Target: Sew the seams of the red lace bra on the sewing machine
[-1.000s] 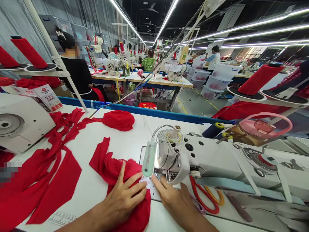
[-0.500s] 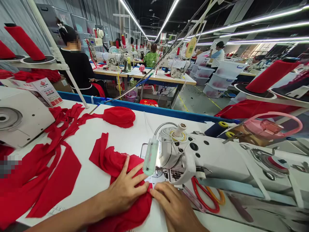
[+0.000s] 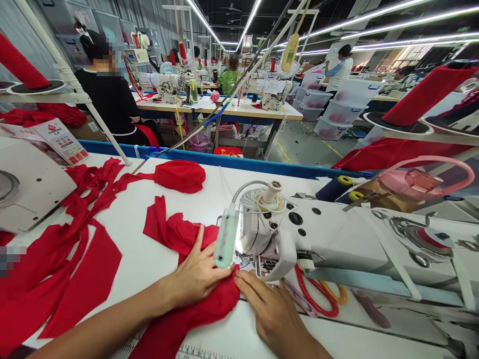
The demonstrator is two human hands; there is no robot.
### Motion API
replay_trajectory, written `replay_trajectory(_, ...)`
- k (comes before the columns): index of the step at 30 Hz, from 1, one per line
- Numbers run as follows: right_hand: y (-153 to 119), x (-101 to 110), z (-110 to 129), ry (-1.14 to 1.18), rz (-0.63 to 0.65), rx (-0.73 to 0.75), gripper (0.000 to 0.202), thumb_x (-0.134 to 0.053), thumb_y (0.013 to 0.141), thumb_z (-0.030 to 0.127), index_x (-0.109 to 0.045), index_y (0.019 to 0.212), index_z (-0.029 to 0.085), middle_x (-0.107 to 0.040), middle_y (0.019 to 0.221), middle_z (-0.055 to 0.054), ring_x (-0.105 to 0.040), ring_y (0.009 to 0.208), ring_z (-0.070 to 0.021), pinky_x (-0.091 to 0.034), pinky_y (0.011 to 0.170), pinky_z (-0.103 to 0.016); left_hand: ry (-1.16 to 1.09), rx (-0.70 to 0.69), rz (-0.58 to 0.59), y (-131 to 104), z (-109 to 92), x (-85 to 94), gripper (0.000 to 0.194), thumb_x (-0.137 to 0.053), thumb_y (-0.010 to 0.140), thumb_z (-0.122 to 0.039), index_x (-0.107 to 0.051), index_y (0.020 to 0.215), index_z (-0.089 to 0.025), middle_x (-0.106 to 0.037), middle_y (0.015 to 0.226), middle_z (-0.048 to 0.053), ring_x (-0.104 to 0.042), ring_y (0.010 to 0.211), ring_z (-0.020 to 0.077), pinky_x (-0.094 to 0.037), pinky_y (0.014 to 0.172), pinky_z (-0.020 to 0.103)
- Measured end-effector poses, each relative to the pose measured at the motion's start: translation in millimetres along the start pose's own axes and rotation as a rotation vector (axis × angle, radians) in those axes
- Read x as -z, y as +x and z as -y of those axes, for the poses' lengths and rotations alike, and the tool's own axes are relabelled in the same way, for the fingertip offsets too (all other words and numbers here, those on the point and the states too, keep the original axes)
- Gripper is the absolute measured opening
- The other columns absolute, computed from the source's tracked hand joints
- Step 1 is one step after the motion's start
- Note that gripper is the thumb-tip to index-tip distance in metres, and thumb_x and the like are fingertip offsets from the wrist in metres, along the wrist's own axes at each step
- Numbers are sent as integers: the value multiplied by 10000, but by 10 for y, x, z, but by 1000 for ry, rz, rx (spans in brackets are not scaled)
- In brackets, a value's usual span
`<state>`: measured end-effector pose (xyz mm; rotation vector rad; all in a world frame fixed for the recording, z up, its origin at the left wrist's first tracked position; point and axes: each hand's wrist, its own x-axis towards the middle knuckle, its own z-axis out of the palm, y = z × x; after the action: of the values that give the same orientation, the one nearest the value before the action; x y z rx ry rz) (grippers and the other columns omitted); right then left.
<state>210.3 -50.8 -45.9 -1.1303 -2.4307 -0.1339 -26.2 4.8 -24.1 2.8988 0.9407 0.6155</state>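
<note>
A piece of red fabric [image 3: 209, 306] lies bunched on the white table, its right edge by the needle area of the sewing machine [image 3: 258, 234]. My left hand [image 3: 196, 276] rests on the fabric with its fingers spread, the thumb near the edge. At that edge my right hand [image 3: 271, 304] has its fingers drawn together, the fingertips on the fabric. A pale green lamp [image 3: 226, 239] hangs in front of the machine head and hides part of the fabric and the left fingers. The needle itself is hard to make out.
Red-handled scissors [image 3: 318, 296] lie under the machine arm. More red cut pieces [image 3: 86, 279] cover the table's left side, and a red bundle [image 3: 179, 176] sits behind. A second machine [image 3: 33, 182] stands at left. One person [image 3: 108, 104] sits beyond the blue table edge.
The red fabric's lower part has shifted, baring ruler markings at the front of the table. Both hands stay close to the machine, the right fingers now straighter. The view has shifted slightly.
</note>
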Motion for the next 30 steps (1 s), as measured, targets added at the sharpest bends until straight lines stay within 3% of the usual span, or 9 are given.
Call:
replay_trajectory(7, -17, -45, 1, -33, 8, -13, 662, -416, 644, -30, -653, 1221, 191, -693, 1240, -47, -664, 948, -229, -350, 1013, -432, -22, 10, 4, 18, 11, -14, 298, -418, 978, -125, -639, 1148, -229, -682, 1122, 64, -571, 1136, 247, -350, 1128, 569)
replay_trajectory(11, -25, -42, 6, -53, 15, -33, 705, -416, 611, -29, -646, 1236, 203, -687, 1257, -26, -656, 899, -230, -373, 956, -439, -48, 12, 13, 32, 5, 10, 312, -413, 982, -121, -625, 1187, -223, -682, 1083, 60, -568, 1092, 237, -447, 1044, 477)
replay_trajectory(15, 4, -19, 13, -27, 13, -38, 701, -415, 623, -36, -640, 1243, 202, -688, 1253, -21, -633, 983, -252, -395, 863, -410, -83, 37, 69, 41, 5, 24, 307, -428, 985, -128, -617, 1203, -232, -674, 994, 49, -563, 996, 222, -471, 995, 445)
replay_trajectory(22, 23, 13, 9, 19, 11, -32, 664, -408, 636, -44, -643, 1220, 167, -710, 1194, -51, -630, 943, -256, -393, 823, -401, -91, 46, 59, 55, -5, 57, 271, -392, 999, -134, -647, 1007, -225, -647, 974, 41, -545, 963, 217, -478, 956, 460)
replay_trajectory(30, -23, -45, 16, 45, 37, -27, 686, -436, 657, -12, -600, 1295, 178, -659, 1308, -44, -625, 1020, -251, -312, 1001, -423, -48, 40, 58, 36, -25, 70, 310, -412, 981, -110, -643, 1134, -249, -668, 1022, 45, -560, 1006, 227, -394, 1070, 562)
